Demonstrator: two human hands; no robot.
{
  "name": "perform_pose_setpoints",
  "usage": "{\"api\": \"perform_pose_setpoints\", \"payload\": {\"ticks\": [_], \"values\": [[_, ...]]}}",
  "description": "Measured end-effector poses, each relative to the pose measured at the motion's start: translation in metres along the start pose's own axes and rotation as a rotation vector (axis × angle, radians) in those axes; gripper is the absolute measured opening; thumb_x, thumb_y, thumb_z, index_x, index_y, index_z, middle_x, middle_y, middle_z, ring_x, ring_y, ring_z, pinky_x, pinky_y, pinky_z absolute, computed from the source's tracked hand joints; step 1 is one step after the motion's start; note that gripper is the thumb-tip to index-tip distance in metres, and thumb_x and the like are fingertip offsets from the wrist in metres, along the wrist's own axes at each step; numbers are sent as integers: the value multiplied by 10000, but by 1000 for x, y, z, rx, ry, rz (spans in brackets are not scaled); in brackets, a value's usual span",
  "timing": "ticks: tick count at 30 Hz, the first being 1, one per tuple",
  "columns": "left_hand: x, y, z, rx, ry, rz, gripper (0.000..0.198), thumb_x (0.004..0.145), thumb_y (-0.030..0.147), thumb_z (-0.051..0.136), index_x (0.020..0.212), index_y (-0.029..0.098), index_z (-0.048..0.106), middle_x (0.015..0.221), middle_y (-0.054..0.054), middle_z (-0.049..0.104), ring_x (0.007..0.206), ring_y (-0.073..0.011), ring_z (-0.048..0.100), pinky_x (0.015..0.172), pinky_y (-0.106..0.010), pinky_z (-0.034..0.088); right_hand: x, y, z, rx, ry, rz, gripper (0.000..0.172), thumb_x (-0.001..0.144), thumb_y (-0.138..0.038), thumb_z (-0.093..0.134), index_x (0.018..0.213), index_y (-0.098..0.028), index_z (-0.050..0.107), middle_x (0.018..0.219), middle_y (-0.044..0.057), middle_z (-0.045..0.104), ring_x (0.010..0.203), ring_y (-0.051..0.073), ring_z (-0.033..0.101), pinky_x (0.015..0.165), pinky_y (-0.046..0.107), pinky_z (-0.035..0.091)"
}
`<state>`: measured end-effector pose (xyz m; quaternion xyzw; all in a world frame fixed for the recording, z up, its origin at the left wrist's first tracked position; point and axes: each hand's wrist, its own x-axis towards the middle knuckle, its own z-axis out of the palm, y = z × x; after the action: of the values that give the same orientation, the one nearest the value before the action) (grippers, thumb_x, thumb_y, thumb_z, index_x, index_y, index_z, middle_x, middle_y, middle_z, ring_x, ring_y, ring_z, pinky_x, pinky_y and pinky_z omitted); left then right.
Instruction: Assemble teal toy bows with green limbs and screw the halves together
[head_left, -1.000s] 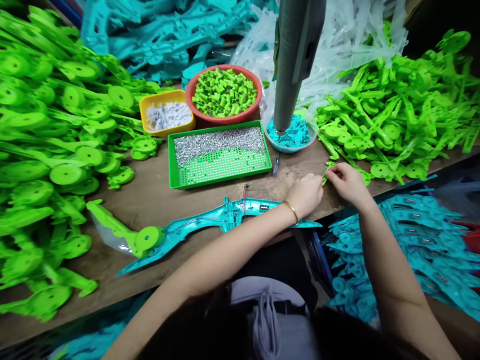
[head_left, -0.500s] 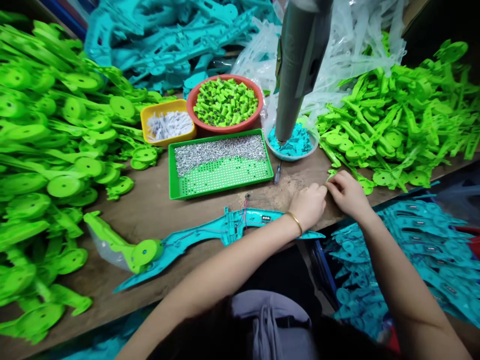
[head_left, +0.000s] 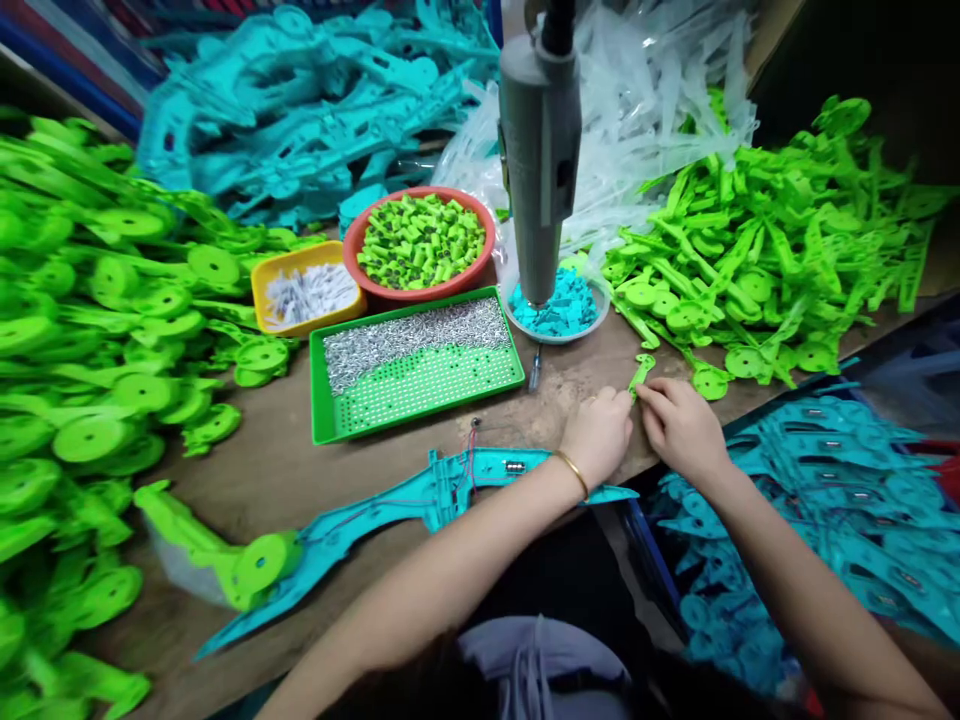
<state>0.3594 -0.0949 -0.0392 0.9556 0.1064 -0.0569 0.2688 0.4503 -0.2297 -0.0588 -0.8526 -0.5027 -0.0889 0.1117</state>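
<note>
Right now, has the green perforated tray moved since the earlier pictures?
No: the green perforated tray keeps its place relative to the red bowl; the whole view shifted.

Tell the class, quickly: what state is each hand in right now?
Left hand: closed, apparently holding the small green part; fingertips hidden.
Right hand: closed, fingertips pinched at the same part.

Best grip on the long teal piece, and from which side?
From above, I'd pinch the long teal piece across its narrow stretch left of the middle: both edges show there. Thin wires stick out at the middle, the left forearm crosses the right part, and a green wheel covers some of the left end.
</note>
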Motion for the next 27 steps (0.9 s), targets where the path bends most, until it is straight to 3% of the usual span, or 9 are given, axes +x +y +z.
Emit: {"api": "perform_pose_setpoints", "payload": {"ticks": [3, 7, 10, 15, 27], "values": [[-6, -1, -5, -44, 19, -5, 209, 914, 167, 438, 1039, 154, 604, 1015, -84, 643, 921, -207, 628, 828, -319, 500, -5, -3, 3, -46, 5, 9, 305, 880, -190, 476, 1137, -154, 637, 1057, 104, 652, 948, 228, 553, 767, 353, 431], [-18, -9, -19, -264, 58, -71, 259, 859, 147, 556, 1113, 153, 610, 918, -47, 685, 866, -184, 638, 831, -304, 499, -7, -3, 5, 7, 20, 60, 305, 882, -193, 483, 1144, -179, 638, 1046, 90, 657, 960, 223, 547, 782, 354, 418], [-24, -17, -24, -396, 47, -131, 214, 853, 120, 569, 1041, 158, 664, 888, -35, 702, 833, -169, 642, 818, -292, 498, -5, -3, 2, 26, 15, 61, 288, 889, -194, 485, 1125, -173, 648, 1020, 86, 660, 946, 222, 549, 782, 349, 424], [-25, -23, -21, -432, 92, -78, 194, 868, 126, 566, 991, 170, 710, 957, -49, 706, 920, -177, 630, 868, -303, 478, -5, -13, -5, 45, 66, 25, 241, 906, -249, 499, 1061, -161, 661, 980, 91, 645, 875, 203, 556, 746, 326, 425], [-11, -23, -11, -585, 104, 35, 132, 853, 169, 614, 927, 179, 723, 827, -23, 665, 817, -145, 608, 778, -263, 475, -12, -22, 0, 126, 79, -3, 179, 901, -226, 491, 966, -178, 650, 897, 71, 641, 814, 197, 558, 711, 321, 421]]}}
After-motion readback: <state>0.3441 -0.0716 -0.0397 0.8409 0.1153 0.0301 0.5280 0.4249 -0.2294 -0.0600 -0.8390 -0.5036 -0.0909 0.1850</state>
